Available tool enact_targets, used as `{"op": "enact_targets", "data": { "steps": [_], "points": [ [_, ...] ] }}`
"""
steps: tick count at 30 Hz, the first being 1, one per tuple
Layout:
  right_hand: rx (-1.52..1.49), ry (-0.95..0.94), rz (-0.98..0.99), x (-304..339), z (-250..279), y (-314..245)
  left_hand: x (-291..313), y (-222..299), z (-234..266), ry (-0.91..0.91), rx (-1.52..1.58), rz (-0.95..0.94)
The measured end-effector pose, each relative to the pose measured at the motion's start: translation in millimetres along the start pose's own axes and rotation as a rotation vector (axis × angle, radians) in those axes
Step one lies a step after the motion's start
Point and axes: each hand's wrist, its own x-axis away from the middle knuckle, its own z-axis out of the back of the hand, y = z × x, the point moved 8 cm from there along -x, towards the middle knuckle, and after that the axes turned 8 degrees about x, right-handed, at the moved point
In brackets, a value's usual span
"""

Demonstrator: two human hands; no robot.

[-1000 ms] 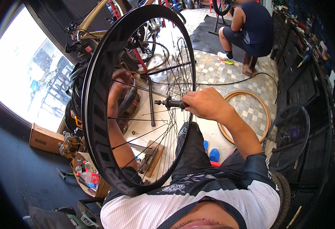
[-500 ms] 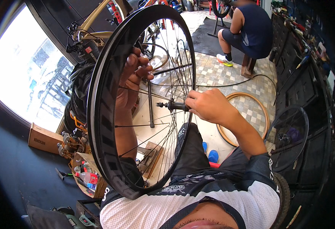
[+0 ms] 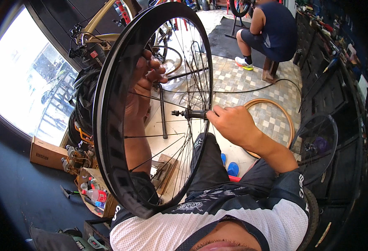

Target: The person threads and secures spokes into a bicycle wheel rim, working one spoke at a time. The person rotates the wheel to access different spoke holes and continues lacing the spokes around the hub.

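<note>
A black deep-rim bicycle wheel [image 3: 113,138] stands upright and tilted before my chest, its lower rim against my shirt. My left hand [image 3: 149,72] is at the rim's inner side, fingers curled; the rim hides part of its grip. With closed fingers, my right hand [image 3: 233,123] grips the right end of the black hub [image 3: 195,113], covering that end. The hub's left axle end points free toward the left. Thin black spokes run from hub to rim, and some gaps show among them on the left side.
A tan tyre [image 3: 292,125] lies on the tiled floor beyond my right arm. A spoked wheel [image 3: 318,144] leans by dark drawers [image 3: 324,79]. Another person [image 3: 274,31] sits ahead. To the left are a cardboard box [image 3: 48,153], a bin of bottles [image 3: 96,194] and a gold bicycle frame [image 3: 98,25].
The wheel and both hands shift slightly left in the picture, as does the background. My right fingers are a little differently placed on the hub end.
</note>
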Motion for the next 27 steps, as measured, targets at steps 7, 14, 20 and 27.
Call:
{"op": "enact_targets", "data": {
  "steps": [7,14,20,27],
  "points": [
    [0.068,-0.140,-0.252,31.0,3.1,50.2,1.4,8.2,13.5,0.092,-0.012,-0.032],
    [0.077,-0.250,-0.435,98.2,39.1,127.3,2.0,14.3,22.1,0.121,0.004,-0.086],
    [-0.523,0.185,-0.556,80.5,37.6,100.1,-1.5,8.4,32.1,0.081,0.095,-0.110],
    [-0.828,0.336,-0.322,0.5,15.4,10.7,-5.3,5.9,42.4,0.102,0.162,-0.186]
  ]
}}
